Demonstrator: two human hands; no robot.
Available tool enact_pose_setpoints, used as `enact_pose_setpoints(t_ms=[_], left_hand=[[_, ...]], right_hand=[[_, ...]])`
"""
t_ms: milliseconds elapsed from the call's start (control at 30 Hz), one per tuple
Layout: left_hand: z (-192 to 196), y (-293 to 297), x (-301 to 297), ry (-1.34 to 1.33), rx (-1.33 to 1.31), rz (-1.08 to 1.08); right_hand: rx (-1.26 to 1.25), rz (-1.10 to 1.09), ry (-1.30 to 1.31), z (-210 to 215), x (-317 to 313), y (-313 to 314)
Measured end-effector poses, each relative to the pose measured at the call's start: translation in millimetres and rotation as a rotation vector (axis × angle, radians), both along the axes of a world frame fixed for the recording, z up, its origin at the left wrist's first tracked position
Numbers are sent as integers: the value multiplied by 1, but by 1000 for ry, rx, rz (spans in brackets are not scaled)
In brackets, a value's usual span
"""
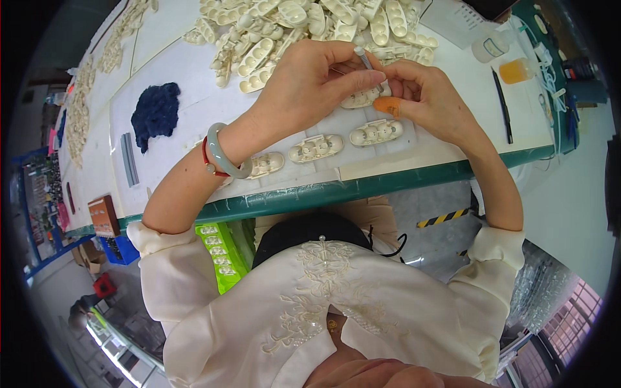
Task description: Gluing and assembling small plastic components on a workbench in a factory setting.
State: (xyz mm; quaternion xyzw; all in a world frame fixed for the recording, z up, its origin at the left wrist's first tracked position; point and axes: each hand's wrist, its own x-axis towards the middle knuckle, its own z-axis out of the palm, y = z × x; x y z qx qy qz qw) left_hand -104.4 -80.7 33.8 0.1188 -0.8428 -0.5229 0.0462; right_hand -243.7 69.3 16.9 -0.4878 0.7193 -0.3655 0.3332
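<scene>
Cream sleeves lie nearest. On the white table (194, 97), three cream moulded parts (316, 148) sit in a row. Beyond, left hand (310, 81) pinches a thin grey tool (364, 58); right hand (424, 97) grips another cream part (362, 98). Farther off lies a heap of parts (304, 26).

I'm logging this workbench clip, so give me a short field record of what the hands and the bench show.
left hand: grips a thin grey tool over a cream moulded part
right hand: steadies that part; orange fingertip cover
wrist: green bangle on the left arm
row near bench edge: three cream moulded parts
far side: heap of cream parts
other items: dark blue cloth, black pen, orange liquid cup
bench: white top, green edge
</scene>
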Motion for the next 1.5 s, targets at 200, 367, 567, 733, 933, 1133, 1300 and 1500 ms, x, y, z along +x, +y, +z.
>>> enact_pose_setpoints(t_ms=[200, 367, 567, 733, 933, 1133, 1300, 1500], left_hand=[[-7, 0, 0, 35, -12, 26], [-14, -1, -3, 48, 40, 31], [-16, 0, -2, 76, -68, 21], [-11, 6, -3, 114, -229, -29], [-9, 12, -1, 82, -136, 46], [0, 9, -11, 149, -70, -25], [-1, 6, -10, 201, -162, -56], [1, -5, -12, -16, 193, 86]], right_hand=[[-45, -10, -176, -10, -3, 0], [-18, 2, -132, -10, -5, 0], [7, 3, -148, -8, -3, -2], [-32, 49, -260, -5, -14, 0], [106, 15, -303, -3, -13, -2], [-831, 692, -549, -33, -29, -23], [165, -26, -563, 9, -14, -13], [195, -35, -459, 13, -11, -18]])
